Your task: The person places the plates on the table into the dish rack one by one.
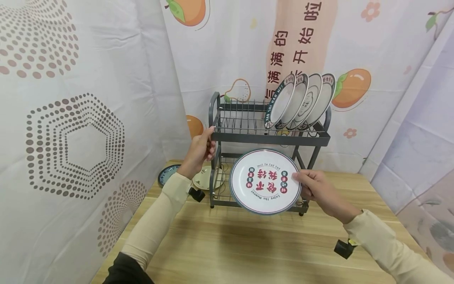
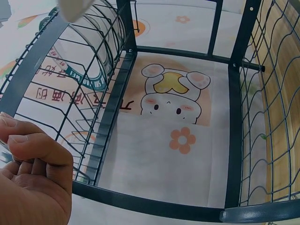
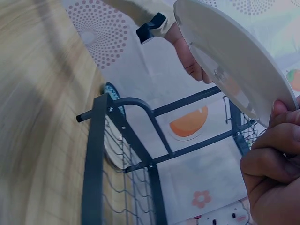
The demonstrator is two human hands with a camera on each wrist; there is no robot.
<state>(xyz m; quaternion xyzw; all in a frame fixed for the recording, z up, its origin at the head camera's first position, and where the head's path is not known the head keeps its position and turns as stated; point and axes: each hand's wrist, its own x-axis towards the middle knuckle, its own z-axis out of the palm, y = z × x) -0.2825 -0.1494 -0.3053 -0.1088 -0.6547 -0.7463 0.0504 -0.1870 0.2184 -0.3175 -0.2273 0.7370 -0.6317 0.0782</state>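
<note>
A white plate with a dark rim and red lettering is held by its right edge in my right hand, thumb on the printed face. It stands tilted up in front of the rack's lower tier; the right wrist view shows the plate's plain underside. My left hand grips the upper left front corner of a dark two-tier dish rack. In the left wrist view, that hand has curled fingers beside the rack's upper tier. Several white plates lean upright in the top tier's right half.
Behind the rack's left side, a blue-patterned plate and a cream plate lie on the wooden table. Printed curtains hang close behind and at the left. A pale panel stands on the right.
</note>
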